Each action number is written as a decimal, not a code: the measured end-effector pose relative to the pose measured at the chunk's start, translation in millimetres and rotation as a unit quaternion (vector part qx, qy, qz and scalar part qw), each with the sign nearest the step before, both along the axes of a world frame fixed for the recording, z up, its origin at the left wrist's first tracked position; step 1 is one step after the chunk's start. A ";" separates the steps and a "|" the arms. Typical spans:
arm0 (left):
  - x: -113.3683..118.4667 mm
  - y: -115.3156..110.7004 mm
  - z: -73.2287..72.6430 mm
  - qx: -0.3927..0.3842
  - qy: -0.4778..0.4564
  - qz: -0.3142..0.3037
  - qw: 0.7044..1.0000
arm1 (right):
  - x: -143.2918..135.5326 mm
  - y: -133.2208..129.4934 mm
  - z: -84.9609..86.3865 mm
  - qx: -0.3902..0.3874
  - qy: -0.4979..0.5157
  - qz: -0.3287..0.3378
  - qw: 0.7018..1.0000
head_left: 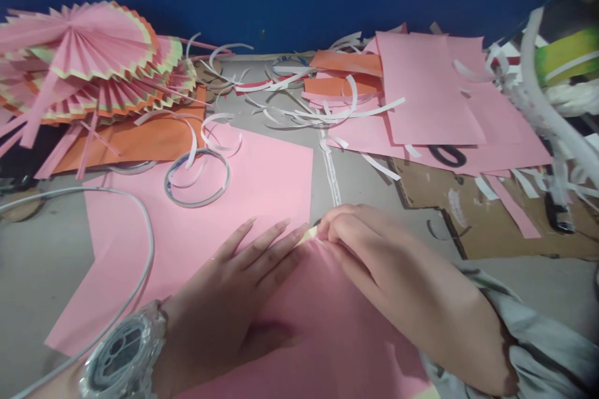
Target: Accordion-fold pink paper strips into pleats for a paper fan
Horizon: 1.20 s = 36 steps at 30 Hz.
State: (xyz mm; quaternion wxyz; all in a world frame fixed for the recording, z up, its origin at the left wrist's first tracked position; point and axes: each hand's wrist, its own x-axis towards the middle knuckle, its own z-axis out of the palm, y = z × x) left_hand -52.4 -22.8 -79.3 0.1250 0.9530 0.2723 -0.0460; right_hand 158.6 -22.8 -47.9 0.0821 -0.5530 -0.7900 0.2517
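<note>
Pink sheet (337, 330): left hand (243, 280) flat on it, fingers spread; right hand (379, 249) pinching far edge between fingers.

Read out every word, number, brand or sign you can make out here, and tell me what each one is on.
No text can be read with certainty.
Watch above the left hand: the dial is too blurred to read.
Ring on the pink paper: blue marks on its inner side, too small to read.
Green-and-yellow item at the far right: no lettering can be made out.
</note>
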 end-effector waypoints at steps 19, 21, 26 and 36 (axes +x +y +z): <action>-1.6 0.0 -1.6 0.014 -0.005 -0.004 1.000 | 2.3 -3.0 4.9 -0.024 -0.062 -0.033 0.997; -1.7 -1.2 -1.5 0.017 -0.004 -0.004 1.000 | 2.4 -3.7 5.7 -0.029 -0.060 -0.036 0.997; -2.5 -3.5 -0.6 0.011 -0.001 0.001 1.000 | 0.4 -2.3 3.2 -0.004 -0.045 0.008 0.999; -1.4 -2.3 -1.1 0.021 0.001 -0.002 1.000 | 2.4 -0.4 -1.0 -0.031 -0.019 -0.053 0.998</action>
